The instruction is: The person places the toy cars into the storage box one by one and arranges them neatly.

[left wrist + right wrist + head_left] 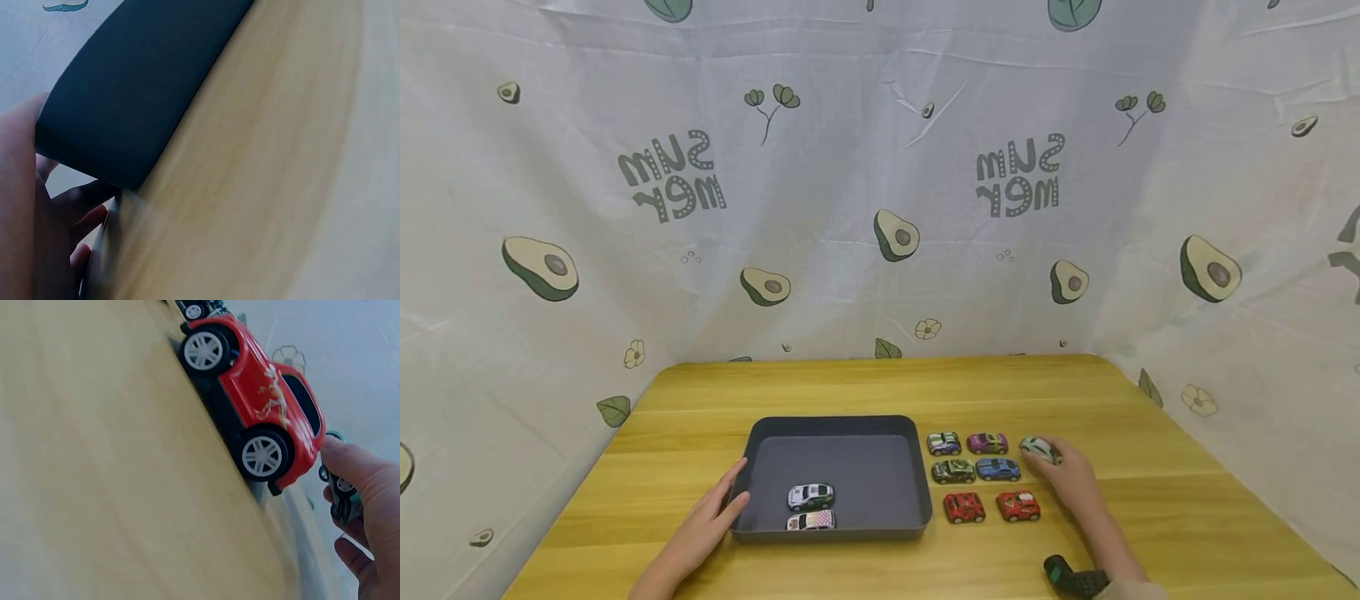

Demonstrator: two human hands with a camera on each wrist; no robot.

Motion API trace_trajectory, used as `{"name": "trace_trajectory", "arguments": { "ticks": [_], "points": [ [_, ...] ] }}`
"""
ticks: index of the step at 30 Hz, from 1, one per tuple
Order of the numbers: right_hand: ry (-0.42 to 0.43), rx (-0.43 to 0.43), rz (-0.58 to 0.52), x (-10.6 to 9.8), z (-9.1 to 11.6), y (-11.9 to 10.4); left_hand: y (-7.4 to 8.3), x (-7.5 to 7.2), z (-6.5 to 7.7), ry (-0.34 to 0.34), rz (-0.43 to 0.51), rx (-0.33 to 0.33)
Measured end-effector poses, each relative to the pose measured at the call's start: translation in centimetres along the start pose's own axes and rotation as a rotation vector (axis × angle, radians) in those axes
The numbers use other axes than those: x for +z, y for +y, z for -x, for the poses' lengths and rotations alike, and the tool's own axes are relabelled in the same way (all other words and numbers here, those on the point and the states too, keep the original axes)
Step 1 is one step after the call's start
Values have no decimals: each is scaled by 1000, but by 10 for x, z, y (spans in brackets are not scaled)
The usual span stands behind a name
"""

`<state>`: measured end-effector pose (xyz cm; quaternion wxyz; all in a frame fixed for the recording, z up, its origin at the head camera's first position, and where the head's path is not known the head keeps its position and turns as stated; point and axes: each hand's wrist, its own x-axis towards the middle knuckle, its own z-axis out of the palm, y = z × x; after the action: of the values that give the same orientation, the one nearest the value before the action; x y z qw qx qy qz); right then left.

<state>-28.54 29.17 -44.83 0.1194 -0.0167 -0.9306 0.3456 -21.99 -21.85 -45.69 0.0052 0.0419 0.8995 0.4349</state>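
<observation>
Wood-grain table [992, 387]: far right, right hand [1072, 477] pinches pale-green toy car [1035, 447]; left hand [702, 520], fingers extended, touches gray tray [857, 467] at left.

On the counter [850, 387] stands a tray [831, 536], six toy cars [953, 472] to its right — three rows of two. Inside it, toward the near wall, two cars [810, 497] lie one behind the other. The left hand [706, 518] touches its left side; right of the far row — another car [1037, 448] in the right hand [1069, 475].
</observation>
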Motion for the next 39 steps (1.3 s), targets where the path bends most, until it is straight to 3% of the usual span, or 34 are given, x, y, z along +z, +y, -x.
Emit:
{"name": "trace_trajectory", "arguments": {
  "ticks": [10,15,22,32,39],
  "points": [
    [-28,49,-104,-1,9,-26,-2,0,-2,-17,3,-20],
    [-12,-34,-85,2,11,-45,-2,0,-1,-16,0,-27],
    [68,-237,25,13,16,-70,-1,0,-1,-17,2,-26],
    [24,-321,15,31,20,-105,-2,1,-1,-10,1,-19],
    [-1,-355,-55,46,20,-133,-3,1,-2,-7,-10,-13]
  ]
}}
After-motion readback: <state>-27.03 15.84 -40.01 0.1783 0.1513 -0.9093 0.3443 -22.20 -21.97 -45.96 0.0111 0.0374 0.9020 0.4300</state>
